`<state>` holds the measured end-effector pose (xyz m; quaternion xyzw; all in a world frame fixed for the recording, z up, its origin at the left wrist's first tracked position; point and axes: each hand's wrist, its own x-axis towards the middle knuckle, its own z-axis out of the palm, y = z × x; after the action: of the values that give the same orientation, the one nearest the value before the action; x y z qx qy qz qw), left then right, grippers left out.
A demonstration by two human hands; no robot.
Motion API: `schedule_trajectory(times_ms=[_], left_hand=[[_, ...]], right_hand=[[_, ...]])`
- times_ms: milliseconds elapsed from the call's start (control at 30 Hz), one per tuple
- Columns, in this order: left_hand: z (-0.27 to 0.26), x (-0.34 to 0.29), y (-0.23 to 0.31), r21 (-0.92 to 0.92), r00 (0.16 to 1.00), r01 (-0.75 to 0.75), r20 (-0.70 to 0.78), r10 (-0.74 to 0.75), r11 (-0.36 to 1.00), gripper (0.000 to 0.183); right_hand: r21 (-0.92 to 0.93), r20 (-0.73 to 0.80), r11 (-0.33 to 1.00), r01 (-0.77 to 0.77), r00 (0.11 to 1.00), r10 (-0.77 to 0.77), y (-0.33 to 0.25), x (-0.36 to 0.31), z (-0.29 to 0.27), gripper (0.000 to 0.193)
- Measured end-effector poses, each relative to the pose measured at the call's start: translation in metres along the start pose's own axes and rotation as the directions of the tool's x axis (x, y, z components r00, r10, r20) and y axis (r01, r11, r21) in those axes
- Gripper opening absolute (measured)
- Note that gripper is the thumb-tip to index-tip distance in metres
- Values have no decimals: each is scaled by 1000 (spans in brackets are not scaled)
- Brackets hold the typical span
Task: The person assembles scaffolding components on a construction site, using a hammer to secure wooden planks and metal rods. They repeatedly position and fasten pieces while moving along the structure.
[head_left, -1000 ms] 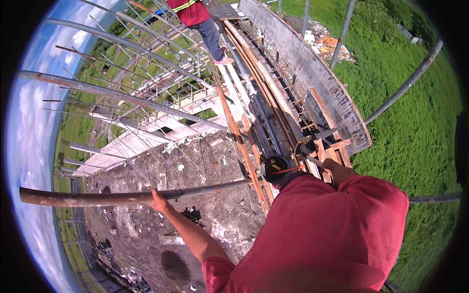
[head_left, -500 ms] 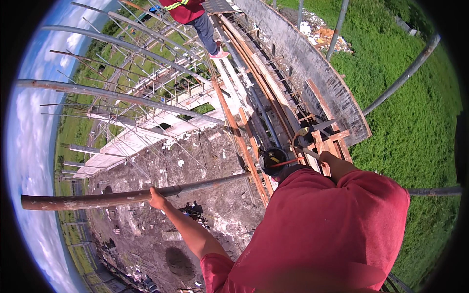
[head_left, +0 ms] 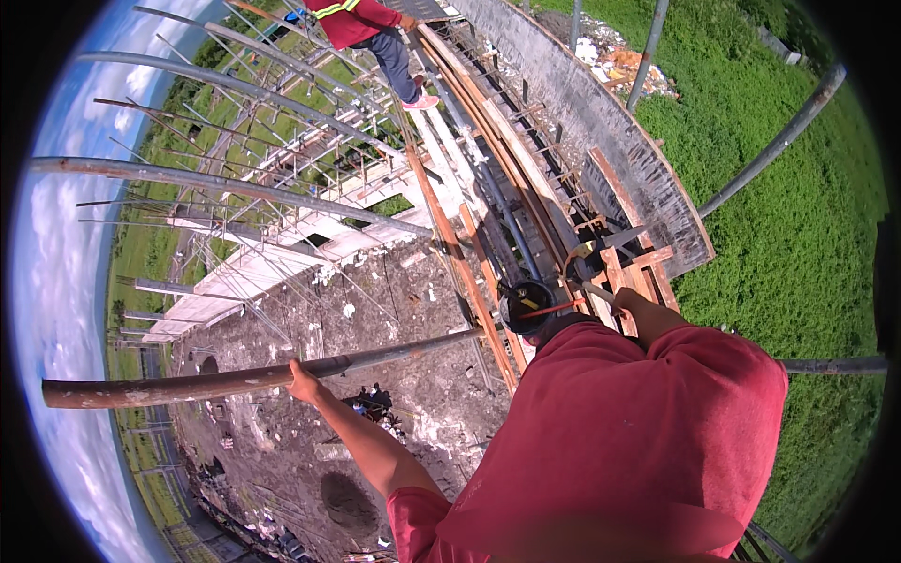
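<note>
My left hand (head_left: 304, 382) is wrapped round a long rusty metal pole (head_left: 188, 383) that extends out to the left over the drop. On the right, my right hand (head_left: 634, 308) is closed round a pale stick-like handle (head_left: 599, 293). Its far end sits close to a yellow-and-black piece (head_left: 581, 261), and I cannot tell whether they join. Beyond that, a grey tapered blade (head_left: 623, 237) rests near some short timber pieces (head_left: 638, 272). A black bucket (head_left: 522, 324) with an orange stick and other items stands just left of my right hand.
Long planks (head_left: 488, 122) and metal pipes run ahead beside a curved concrete wall (head_left: 601, 113). A co-worker (head_left: 375, 38) in red stands further along. More scaffold poles (head_left: 235, 188) jut out left. Far below lie bare ground (head_left: 282, 450) and, to the right, grass (head_left: 807, 253).
The co-worker's hand now shows beside the planks at the top. The view has shifted very slightly; both my hands keep their places and grips.
</note>
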<state>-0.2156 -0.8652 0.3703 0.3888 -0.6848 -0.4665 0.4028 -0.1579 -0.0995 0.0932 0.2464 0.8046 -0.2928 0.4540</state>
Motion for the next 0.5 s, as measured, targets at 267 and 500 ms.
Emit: schedule_trajectory(times_ms=[267,500], left_hand=[[0,-6,9,-4,1000,30,-1,-30,1000,66],[0,-13,18,28,999,39,-2,-39,999,68]], right_hand=[[40,-17,999,29,999,-28,-6,-17,-1,25],[-89,26,995,41,999,-39,7,11,7,31]])
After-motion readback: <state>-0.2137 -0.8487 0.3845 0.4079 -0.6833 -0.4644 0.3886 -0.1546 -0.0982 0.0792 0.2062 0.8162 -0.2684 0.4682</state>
